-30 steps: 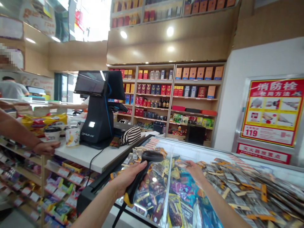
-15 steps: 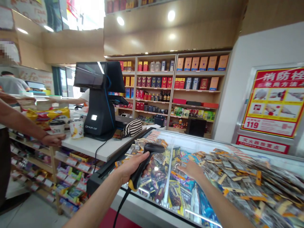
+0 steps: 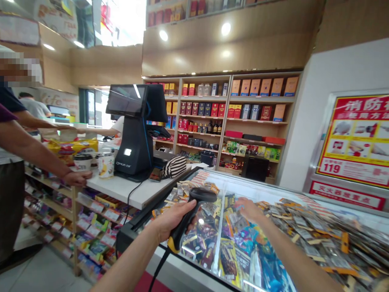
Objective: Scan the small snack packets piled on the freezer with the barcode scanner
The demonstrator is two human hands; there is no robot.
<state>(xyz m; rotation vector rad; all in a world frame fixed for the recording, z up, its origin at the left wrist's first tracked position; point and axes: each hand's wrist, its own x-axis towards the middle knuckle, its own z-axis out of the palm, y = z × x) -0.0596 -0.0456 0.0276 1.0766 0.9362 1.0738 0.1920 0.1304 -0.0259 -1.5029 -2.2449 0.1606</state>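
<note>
My left hand [image 3: 178, 221] is wrapped around the handle of a black barcode scanner [image 3: 203, 195] with a yellow base and a trailing cable. The scanner's head points away, above a glass-topped chest freezer [image 3: 219, 227]. My right hand [image 3: 249, 210] reaches over the glass just right of the scanner, its fingers stretched out and slightly blurred, with nothing visible between them. Small clear-and-orange packets [image 3: 316, 231] lie heaped on the glass beside my right forearm. A smaller group of similar packets [image 3: 182, 190] lies beyond the scanner. Colourful wrapped packages [image 3: 229, 259] show through the glass.
Left of the freezer is a white counter [image 3: 136, 190] with a checkout terminal [image 3: 132, 138], a striped pouch [image 3: 174, 166] and paper cups [image 3: 105, 164]. Another person's hand [image 3: 78, 177] rests on its edge. Snack shelves [image 3: 97, 227] stand below; boxed goods line the back wall.
My right hand has lifted slightly away from me and its fingers have extended. My left hand keeps hold of the scanner. The view has shifted a little left and up.
</note>
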